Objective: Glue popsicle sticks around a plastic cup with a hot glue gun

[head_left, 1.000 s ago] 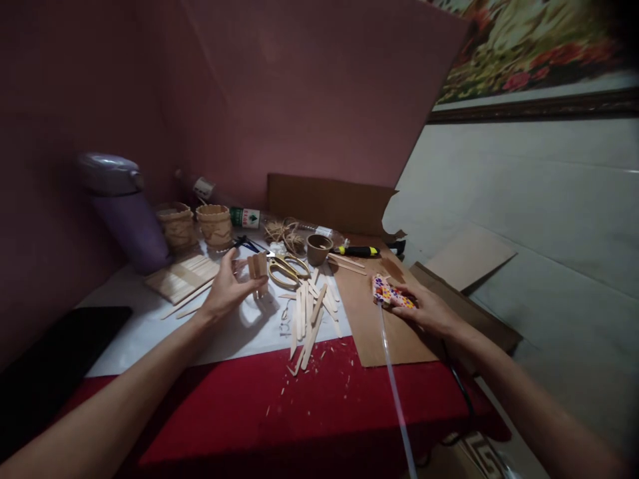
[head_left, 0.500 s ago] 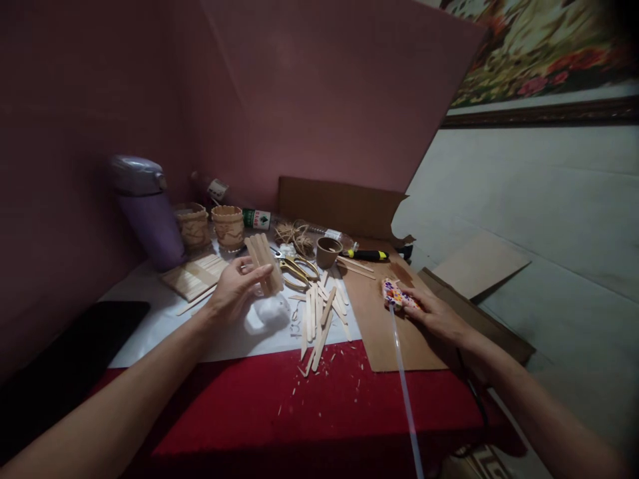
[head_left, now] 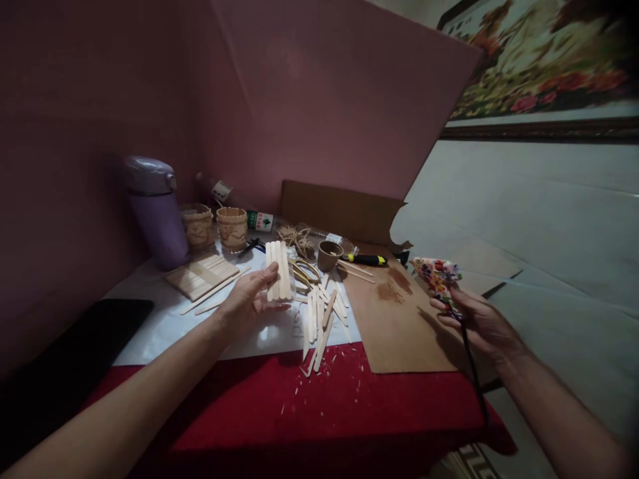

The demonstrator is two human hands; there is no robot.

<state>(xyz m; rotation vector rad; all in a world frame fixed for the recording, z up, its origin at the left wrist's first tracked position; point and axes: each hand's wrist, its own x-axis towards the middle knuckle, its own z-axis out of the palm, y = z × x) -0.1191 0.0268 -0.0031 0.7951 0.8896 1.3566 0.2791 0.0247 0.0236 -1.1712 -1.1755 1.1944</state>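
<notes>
My left hand (head_left: 253, 293) is closed around a clear plastic piece faced with several upright craft sticks (head_left: 278, 279), thumb across their front. Over the right side of the table, my right hand (head_left: 472, 316) grips a flower-patterned glue gun (head_left: 436, 273) with a black cord (head_left: 472, 369) hanging from it. The gun's nozzle points left. Loose craft sticks (head_left: 319, 319) lie scattered on the white sheet between my hands. Gold-handled scissors (head_left: 306, 271) rest just behind the held piece, partly covered by it.
A small brown pot (head_left: 329, 255) and a black-yellow cutter (head_left: 368, 259) stand behind the brown board (head_left: 394, 339). At left are a purple tumbler (head_left: 158, 223), two decorated cups (head_left: 232, 228), a stack of sticks (head_left: 200, 277) and a dark flat object (head_left: 100, 332). Twine (head_left: 298, 241) lies behind.
My right hand has lifted the glue gun off the brown board and turned it, moving up and right. My left hand has turned the stick-covered piece upright and moved it slightly right.
</notes>
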